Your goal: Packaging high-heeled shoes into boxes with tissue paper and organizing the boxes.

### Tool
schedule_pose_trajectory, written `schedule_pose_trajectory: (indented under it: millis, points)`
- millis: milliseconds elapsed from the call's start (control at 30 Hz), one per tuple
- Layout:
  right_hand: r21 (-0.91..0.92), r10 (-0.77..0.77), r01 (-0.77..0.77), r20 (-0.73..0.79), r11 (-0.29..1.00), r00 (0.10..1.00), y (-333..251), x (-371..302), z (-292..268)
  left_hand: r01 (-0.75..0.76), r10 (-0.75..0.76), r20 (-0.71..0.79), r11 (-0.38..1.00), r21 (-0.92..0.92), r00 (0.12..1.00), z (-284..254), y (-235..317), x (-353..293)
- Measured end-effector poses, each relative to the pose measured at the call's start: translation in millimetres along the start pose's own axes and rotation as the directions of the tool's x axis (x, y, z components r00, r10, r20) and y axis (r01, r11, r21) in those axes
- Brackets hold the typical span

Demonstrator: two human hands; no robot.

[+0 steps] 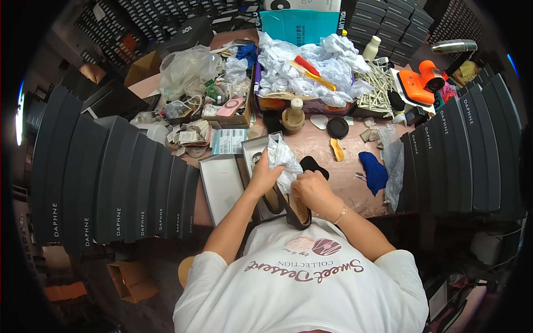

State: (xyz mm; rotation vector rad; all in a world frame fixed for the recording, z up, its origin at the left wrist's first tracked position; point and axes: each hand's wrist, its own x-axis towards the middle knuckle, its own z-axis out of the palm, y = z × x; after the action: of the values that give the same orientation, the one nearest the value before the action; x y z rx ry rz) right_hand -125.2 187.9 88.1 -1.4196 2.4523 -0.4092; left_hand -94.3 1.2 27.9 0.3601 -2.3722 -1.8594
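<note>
My left hand point(265, 176) is closed around crumpled white tissue paper point(284, 161), which covers the far end of a dark shoe. The shoe's heel end, with a tan insole point(300, 211), points toward me. My right hand point(315, 191) is curled against the near edge of the paper and the shoe; its fingertips are hidden. A second dark shoe point(271, 201) shows partly beneath my left wrist, by the open grey shoebox point(248, 145). The box lid point(221, 180) lies to the left. Beyond my right hand is a black cloth-like piece point(314, 166).
Stacked dark shoeboxes flank the table left point(122, 183) and right point(452, 150). At the back stands a bin of crumpled tissue point(316, 61) with a yellow-handled brush point(316, 76). A jar point(293, 117), black round lid point(337, 127), blue cloth point(373, 173) and orange device point(420, 83) lie around.
</note>
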Motion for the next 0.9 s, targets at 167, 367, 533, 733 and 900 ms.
schedule_pose_trajectory:
  millis: [167,367,533,733,900]
  points:
    - [0.088,0.154,-0.129,-0.438,0.988,0.885,2,27,-3,-0.07,0.07,0.024,0.998,0.006,0.997,-2,6,-2]
    - [0.261,0.323,-0.256,-0.259,0.931,0.91,13,67,25,-0.024,0.022,0.108,1.0,0.018,0.994,-10,17,-3]
    - [0.322,-0.071,0.27,-0.517,0.908,0.853,31,55,26,-0.048,0.049,0.095,0.999,-0.023,0.994,-18,2,-6]
    - [0.403,0.118,0.014,-0.302,0.915,0.946,34,50,2,-0.077,0.081,0.127,0.996,-0.039,0.989,-11,29,-6]
    - [0.408,0.271,-0.119,-0.339,0.905,0.901,12,57,16,-0.117,0.117,-0.009,0.99,-0.081,0.993,-3,31,-13]
